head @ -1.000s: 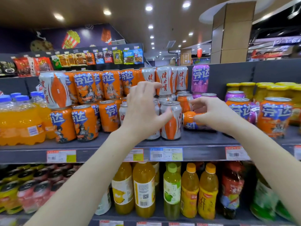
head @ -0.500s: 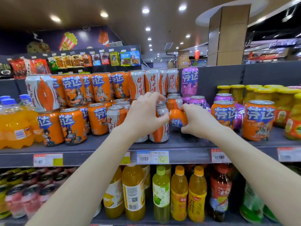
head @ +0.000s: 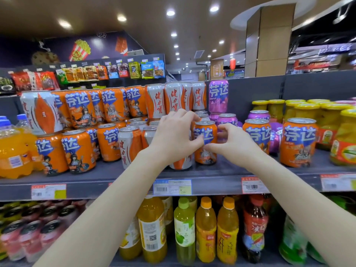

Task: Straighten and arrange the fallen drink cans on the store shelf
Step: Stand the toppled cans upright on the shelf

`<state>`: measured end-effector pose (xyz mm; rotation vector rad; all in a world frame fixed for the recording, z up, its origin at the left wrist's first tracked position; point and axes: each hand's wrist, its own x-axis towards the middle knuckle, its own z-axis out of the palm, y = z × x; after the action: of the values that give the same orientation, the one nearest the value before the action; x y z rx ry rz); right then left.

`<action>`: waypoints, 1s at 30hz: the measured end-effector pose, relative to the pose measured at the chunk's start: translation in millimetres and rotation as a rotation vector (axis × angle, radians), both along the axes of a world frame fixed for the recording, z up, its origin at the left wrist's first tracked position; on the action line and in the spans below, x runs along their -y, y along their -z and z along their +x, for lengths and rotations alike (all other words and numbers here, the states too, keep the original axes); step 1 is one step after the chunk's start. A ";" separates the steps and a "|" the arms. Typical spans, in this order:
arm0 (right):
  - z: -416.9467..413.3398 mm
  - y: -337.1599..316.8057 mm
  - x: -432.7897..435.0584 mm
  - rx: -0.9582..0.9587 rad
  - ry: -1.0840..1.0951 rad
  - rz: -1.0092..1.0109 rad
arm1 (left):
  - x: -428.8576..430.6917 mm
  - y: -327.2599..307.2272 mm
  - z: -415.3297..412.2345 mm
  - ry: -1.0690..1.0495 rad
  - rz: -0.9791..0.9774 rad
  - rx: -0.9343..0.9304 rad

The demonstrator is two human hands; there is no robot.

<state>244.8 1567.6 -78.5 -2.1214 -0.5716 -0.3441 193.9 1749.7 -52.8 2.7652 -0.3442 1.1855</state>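
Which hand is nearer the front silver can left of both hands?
Left. The left hand is just right of the silver can; the right hand is farther right, beyond the orange can.

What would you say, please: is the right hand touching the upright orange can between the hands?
Touching. The head view shows the right hand with its thumb tip on the label of the orange can, forefinger curled by its side.

Head camera faces the shelf closely, level.
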 end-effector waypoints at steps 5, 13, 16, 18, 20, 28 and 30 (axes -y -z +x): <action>-24.8 -37.0 52.7 0.224 0.114 0.059 | 30.3 -3.3 15.4 0.016 0.051 0.045; 14.3 -87.4 135.5 0.216 0.191 -0.019 | 87.6 -11.2 40.6 0.052 0.067 0.060; 32.1 -95.9 143.6 0.143 0.182 -0.206 | 110.2 -6.0 46.0 0.045 -0.012 0.007; 33.0 -99.3 147.0 0.066 0.174 -0.284 | 122.7 -0.5 49.2 0.025 -0.055 -0.124; 27.1 -99.0 151.7 -0.020 0.170 -0.430 | 131.2 3.9 54.0 0.049 -0.140 -0.253; 14.0 -78.3 160.1 -0.060 0.219 -0.627 | 125.5 -7.1 60.0 -0.128 0.063 -0.169; 15.7 -78.1 159.0 -0.054 0.153 -0.561 | 114.0 -12.0 60.6 -0.164 0.096 -0.212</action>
<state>260.5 1408.6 -0.4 -2.7152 -0.5163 -0.2250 254.4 1635.7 -40.8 3.0169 -0.1592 0.9144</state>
